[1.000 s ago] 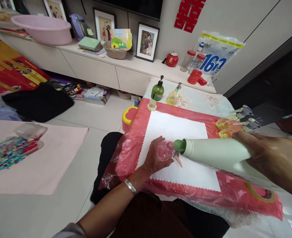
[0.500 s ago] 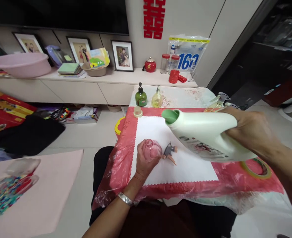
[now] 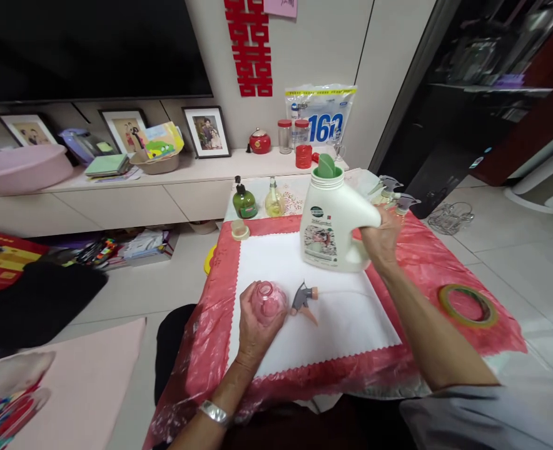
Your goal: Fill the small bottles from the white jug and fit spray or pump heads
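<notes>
My left hand (image 3: 256, 334) is wrapped round a pink, see-through spray bottle (image 3: 271, 302) with its neck open, on a white scallop-edged cloth (image 3: 351, 325). Just right of it lies the grey and peach spray trigger head (image 3: 304, 300), its thin tube stretched to the right. My right hand (image 3: 380, 240) grips the handle of a large pale detergent jug (image 3: 322, 234). The jug is upright over the far part of the cloth, with a green spout (image 3: 327, 166) in its uncapped mouth. Whether its base touches the cloth, I cannot tell.
At the table's far side stand a green pump bottle (image 3: 244, 201), a yellowish spray bottle (image 3: 274, 200) and a pale cap (image 3: 239, 230). More spray bottles (image 3: 391, 190) are behind my right hand. A tape roll (image 3: 466, 305) lies on the red cover at right.
The jug has swung from tilted, mouth to the left, to upright, and has moved farther back. My left hand keeps its hold on the pink bottle. The view has shifted.
</notes>
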`<move>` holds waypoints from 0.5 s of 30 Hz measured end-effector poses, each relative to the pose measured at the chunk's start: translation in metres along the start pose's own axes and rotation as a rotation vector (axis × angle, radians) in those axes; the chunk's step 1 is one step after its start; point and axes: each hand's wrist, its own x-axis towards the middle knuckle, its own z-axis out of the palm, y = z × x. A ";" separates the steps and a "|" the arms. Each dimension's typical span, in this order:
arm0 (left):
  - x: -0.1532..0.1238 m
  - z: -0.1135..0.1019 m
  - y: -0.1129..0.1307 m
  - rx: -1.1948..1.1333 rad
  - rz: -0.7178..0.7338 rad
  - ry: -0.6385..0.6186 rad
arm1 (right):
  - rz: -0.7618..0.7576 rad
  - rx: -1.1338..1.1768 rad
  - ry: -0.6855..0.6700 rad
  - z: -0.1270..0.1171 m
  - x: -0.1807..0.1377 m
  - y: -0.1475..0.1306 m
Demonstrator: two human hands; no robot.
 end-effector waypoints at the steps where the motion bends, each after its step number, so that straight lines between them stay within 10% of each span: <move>1: 0.000 0.000 -0.002 -0.004 -0.004 0.004 | 0.009 0.012 -0.003 0.008 -0.004 0.006; 8: 0.000 -0.002 -0.005 0.003 0.001 -0.011 | 0.036 -0.009 -0.087 0.035 -0.018 0.027; 15: 0.000 0.002 0.001 -0.033 -0.029 0.011 | -0.083 -0.220 -0.265 -0.018 -0.029 0.027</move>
